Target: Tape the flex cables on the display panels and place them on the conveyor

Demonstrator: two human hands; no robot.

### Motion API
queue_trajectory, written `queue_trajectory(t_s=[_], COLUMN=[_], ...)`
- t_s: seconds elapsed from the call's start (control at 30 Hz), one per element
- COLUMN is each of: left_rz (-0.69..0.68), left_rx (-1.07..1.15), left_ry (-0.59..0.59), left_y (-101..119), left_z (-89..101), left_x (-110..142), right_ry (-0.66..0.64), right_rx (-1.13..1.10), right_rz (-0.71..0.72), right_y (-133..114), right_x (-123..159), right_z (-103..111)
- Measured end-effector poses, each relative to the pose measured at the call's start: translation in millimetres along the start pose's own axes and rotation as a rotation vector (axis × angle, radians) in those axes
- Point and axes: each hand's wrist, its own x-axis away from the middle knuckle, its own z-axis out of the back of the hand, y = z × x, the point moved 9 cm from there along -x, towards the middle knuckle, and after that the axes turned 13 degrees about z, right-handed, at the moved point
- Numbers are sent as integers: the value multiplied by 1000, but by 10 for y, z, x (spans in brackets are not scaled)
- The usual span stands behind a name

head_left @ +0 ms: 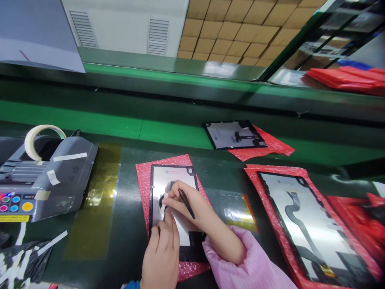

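Note:
A tablet display panel lies back side up on pink bubble wrap in front of me. My right hand is over its middle, pinching a short white tape strip between thumb and forefinger. A slim black pen-like tool is also held in that hand, slanting back across the fingers. My left hand rests on the panel's lower left, its fingers bent together and fingertips close to the strip's lower end. Anything between those fingertips is hidden. Part of a dark flex cable shows beside the strip.
At left stands a grey tape dispenser with a tape roll and white strips stuck on it. Another panel lies on red bubble wrap at right, and a further panel farther back. Red bags sit on the shelf.

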Motion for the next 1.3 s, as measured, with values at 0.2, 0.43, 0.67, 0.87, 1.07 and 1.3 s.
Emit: queue_trajectory(t_s=[0.2, 0.43, 0.67, 0.87, 1.07, 1.3], left_rz=[-5, -2, -7, -120, -118, -13], left_rx=[32, 112, 149, 411, 441, 542], left_ry=[12, 5, -28, 67, -15, -126], left_y=[8, -31, -82, -267, -579, -711], left_z=[-4, -56, -57, 200, 272, 267], left_x=[13, 18, 107, 269, 232, 162], right_ry=[-28, 31, 187, 339, 386, 391], right_rx=[205, 318, 432, 486, 344, 206], right_rz=[35, 28, 25, 66, -70, -139], right_y=[57, 146, 121, -2, 52, 120], right_x=[-17, -16, -149, -122, 281, 599], right_z=[6, 53, 163, 327, 543, 459])
